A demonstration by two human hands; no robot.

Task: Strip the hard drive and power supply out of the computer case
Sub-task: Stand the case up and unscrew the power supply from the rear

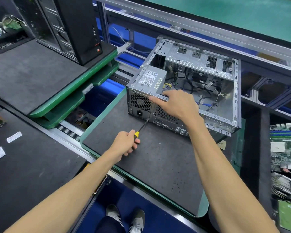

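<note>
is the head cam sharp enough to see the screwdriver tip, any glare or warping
Head view: the screwdriver tip at the computer case rear panel is sharp; lighting is even, shadows soft, with mild glare on the bare metal; wide-angle distortion bends the aluminium rail and stretches both forearms; the far left edge is blurred.

Green-rimmed tray (pixel 97 118) w/ dark foam pad, open computer case (pixel 225 101) on it.
</note>
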